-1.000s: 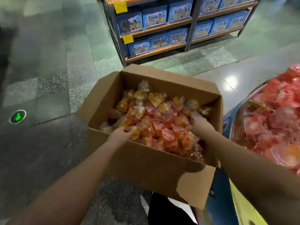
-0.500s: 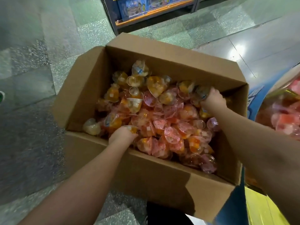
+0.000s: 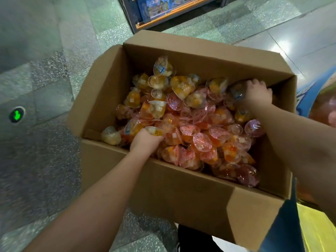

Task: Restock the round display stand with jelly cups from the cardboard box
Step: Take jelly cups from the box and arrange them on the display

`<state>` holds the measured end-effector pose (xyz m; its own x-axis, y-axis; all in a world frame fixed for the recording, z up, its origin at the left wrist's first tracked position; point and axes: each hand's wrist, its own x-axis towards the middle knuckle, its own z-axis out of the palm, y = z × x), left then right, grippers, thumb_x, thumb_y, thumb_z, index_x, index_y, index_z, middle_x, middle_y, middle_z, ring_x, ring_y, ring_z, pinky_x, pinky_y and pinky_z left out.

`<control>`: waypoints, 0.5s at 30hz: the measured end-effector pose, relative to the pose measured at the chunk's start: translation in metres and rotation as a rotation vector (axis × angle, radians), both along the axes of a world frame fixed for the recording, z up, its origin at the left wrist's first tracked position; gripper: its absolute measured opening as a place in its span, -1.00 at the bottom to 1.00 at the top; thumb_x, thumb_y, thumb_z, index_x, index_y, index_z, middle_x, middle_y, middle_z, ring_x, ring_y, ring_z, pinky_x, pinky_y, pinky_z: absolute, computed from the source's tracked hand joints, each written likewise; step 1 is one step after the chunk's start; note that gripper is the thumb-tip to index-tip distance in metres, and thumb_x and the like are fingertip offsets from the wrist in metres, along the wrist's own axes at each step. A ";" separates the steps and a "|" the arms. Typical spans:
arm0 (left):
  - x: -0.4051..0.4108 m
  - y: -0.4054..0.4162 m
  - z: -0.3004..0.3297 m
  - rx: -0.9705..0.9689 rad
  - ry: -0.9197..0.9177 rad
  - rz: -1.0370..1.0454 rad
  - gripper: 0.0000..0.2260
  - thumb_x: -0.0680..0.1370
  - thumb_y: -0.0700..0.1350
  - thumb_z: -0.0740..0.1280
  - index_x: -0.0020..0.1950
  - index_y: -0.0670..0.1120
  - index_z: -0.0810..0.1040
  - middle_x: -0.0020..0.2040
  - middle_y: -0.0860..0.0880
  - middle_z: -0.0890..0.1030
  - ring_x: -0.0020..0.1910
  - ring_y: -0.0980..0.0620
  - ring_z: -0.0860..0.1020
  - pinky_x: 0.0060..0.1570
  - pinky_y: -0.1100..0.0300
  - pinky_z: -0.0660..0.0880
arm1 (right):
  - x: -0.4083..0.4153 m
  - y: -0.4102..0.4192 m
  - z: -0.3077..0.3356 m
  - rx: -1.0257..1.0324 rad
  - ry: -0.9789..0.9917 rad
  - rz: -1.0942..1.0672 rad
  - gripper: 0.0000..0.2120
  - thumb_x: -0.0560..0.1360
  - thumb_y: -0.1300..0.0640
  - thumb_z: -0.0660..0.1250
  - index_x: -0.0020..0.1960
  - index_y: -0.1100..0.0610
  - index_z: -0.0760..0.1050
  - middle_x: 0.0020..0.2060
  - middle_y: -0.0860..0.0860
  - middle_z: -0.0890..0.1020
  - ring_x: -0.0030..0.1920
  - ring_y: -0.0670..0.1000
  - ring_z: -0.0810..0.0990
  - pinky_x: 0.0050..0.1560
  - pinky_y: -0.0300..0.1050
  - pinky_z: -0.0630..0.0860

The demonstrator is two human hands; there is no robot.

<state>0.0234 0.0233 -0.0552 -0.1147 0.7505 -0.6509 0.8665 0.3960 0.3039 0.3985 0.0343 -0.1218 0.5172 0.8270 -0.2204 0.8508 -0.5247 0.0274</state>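
An open cardboard box [image 3: 181, 195] fills the middle of the view, heaped with orange, yellow and pink jelly cups [image 3: 190, 122]. My left hand [image 3: 145, 140] is at the near left of the heap, fingers curled round jelly cups at the box's front wall. My right hand [image 3: 258, 95] reaches into the far right corner and grips a clear jelly cup [image 3: 237, 92] there. The round display stand [image 3: 325, 108] shows only as a sliver at the right edge, with pink cups in it.
The box stands above a speckled grey-green floor [image 3: 54, 88]. A shelf unit [image 3: 163, 13] with blue boxed goods is at the top. A green arrow light [image 3: 16, 115] is set in the floor at left. Yellow and dark blue panels [image 3: 309, 231] lie bottom right.
The view has tilted down and closer to the box, so the stand has nearly left the frame. My right hand has reached further into the far right corner; my left hand stays at the near left.
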 end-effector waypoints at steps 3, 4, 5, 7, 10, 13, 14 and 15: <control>-0.003 -0.015 0.011 0.071 -0.079 -0.019 -0.37 0.49 0.16 0.43 0.43 -0.12 0.35 0.19 -0.06 0.52 0.11 -0.07 0.50 -0.04 0.12 0.40 | -0.011 -0.008 0.005 0.100 0.104 -0.038 -0.38 0.45 0.04 0.47 0.41 0.20 0.32 0.31 0.18 0.42 0.33 0.25 0.37 0.26 0.25 0.43; -0.005 -0.021 0.016 0.105 -0.116 -0.026 -0.36 0.49 0.16 0.43 0.45 -0.11 0.33 0.23 -0.05 0.51 0.18 -0.08 0.51 -0.02 0.12 0.41 | -0.019 -0.014 0.007 0.153 0.176 -0.083 -0.36 0.44 0.03 0.47 0.42 0.20 0.31 0.32 0.18 0.43 0.33 0.24 0.39 0.26 0.23 0.44; -0.006 -0.027 0.020 0.133 -0.161 -0.030 -0.36 0.50 0.15 0.43 0.46 -0.10 0.33 0.23 -0.02 0.50 0.21 -0.07 0.50 0.00 0.13 0.42 | -0.027 -0.021 0.012 0.229 0.261 -0.145 -0.35 0.43 0.02 0.48 0.41 0.19 0.32 0.31 0.16 0.45 0.32 0.21 0.42 0.27 0.20 0.46; -0.010 -0.041 0.033 0.169 -0.264 -0.029 -0.40 0.51 0.11 0.43 0.46 -0.08 0.33 0.20 0.02 0.49 0.23 -0.04 0.50 0.04 0.15 0.45 | -0.042 -0.040 0.023 0.408 0.400 -0.240 -0.35 0.39 -0.03 0.50 0.38 0.17 0.37 0.25 0.12 0.51 0.26 0.15 0.49 0.26 0.13 0.50; -0.012 -0.068 0.060 0.229 -0.419 -0.033 -0.44 0.51 0.05 0.45 0.43 -0.07 0.36 0.18 0.04 0.50 0.18 0.01 0.51 -0.09 0.29 0.46 | -0.068 -0.078 0.058 0.596 0.586 -0.262 -0.42 0.37 -0.07 0.53 0.27 0.18 0.46 0.05 -0.02 0.58 0.11 0.03 0.56 0.12 -0.05 0.52; -0.020 -0.105 0.087 0.191 -0.626 0.030 -0.39 0.49 -0.02 0.49 0.46 -0.09 0.32 0.21 0.04 0.53 0.14 0.05 0.55 -0.06 0.28 0.49 | -0.104 -0.135 0.105 0.690 0.805 -0.274 -0.46 0.40 -0.05 0.55 0.27 0.09 0.45 -0.06 -0.21 0.52 0.02 -0.12 0.55 -0.01 -0.25 0.44; -0.024 -0.121 0.095 0.162 -0.703 0.052 -0.36 0.47 -0.05 0.51 0.47 -0.09 0.32 0.20 0.02 0.55 0.13 0.04 0.59 -0.01 0.22 0.55 | -0.115 -0.158 0.118 0.695 0.845 -0.271 -0.43 0.40 -0.09 0.54 0.31 0.06 0.42 0.01 -0.17 0.55 0.06 -0.11 0.55 0.05 -0.21 0.46; -0.027 -0.139 0.101 0.149 -0.754 0.062 -0.35 0.44 -0.08 0.53 0.46 -0.07 0.33 0.19 0.01 0.57 0.12 0.03 0.61 0.06 0.14 0.58 | -0.127 -0.183 0.132 0.695 0.876 -0.267 -0.41 0.41 -0.11 0.53 0.33 0.02 0.39 0.09 -0.13 0.56 0.10 -0.09 0.55 0.11 -0.15 0.48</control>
